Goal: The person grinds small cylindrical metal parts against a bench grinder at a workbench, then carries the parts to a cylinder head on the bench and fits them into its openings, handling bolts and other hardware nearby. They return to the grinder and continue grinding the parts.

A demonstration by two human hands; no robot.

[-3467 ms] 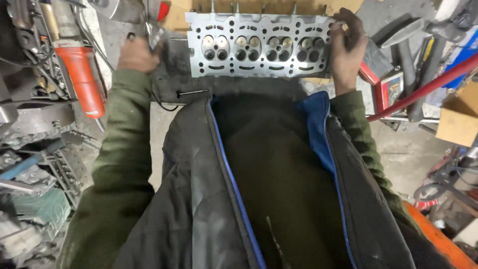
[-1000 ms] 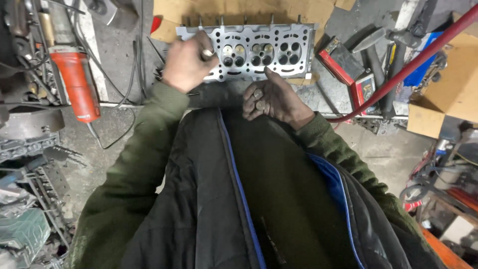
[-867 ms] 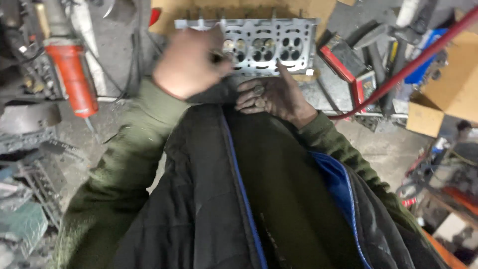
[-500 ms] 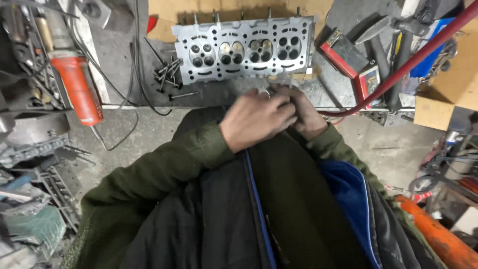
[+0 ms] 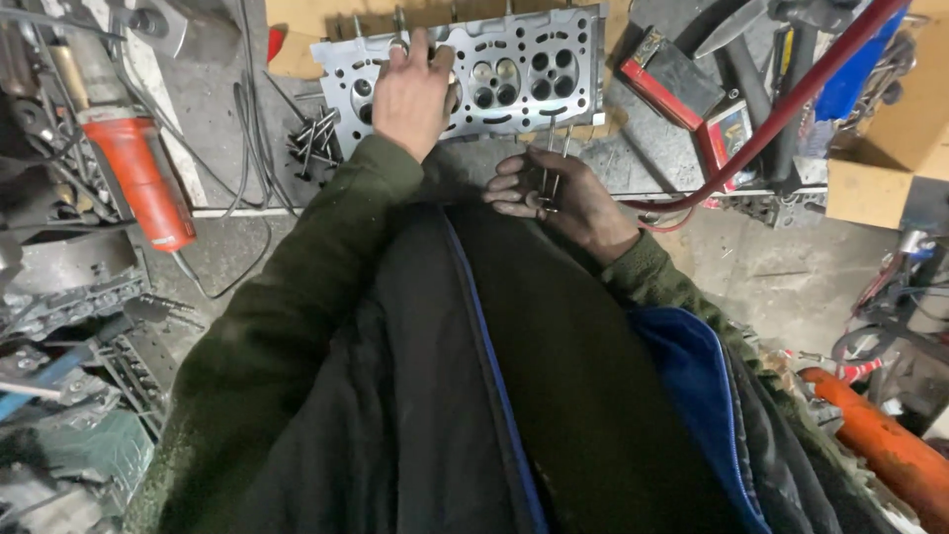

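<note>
Held in the right hand [image 5: 559,198], just above the middle of the frame: a few thin metal valves [image 5: 552,163], stems pointing up toward the top edge, fingers curled loosely around their lower ends. Dark with grime, this hand, hanging close before the black jacket [image 5: 474,396] with its blue lining.

Further up, laid flat on the grey cylinder head [image 5: 514,74] at top centre: the left hand [image 5: 413,94], fingers stretched out and slightly spread over the left half of the casting, pinching nothing that can be seen. Covered by this hand, one or two of the round chambers; open to view on the right, two more, each with its round holes. Between the valves in the right hand and the lower edge of the casting, only a small gap, tips of the stems almost reaching it.

Just left of the casting, a small heap of dark bolts [image 5: 316,143] on the bench. Further left, in the upper left of the frame, an orange angle grinder [image 5: 143,183] with black cable. To the right of the casting, a red and black box [image 5: 677,84], and across the upper right corner a red pipe [image 5: 791,104] running diagonally. At far right, a cardboard box [image 5: 880,158].
</note>
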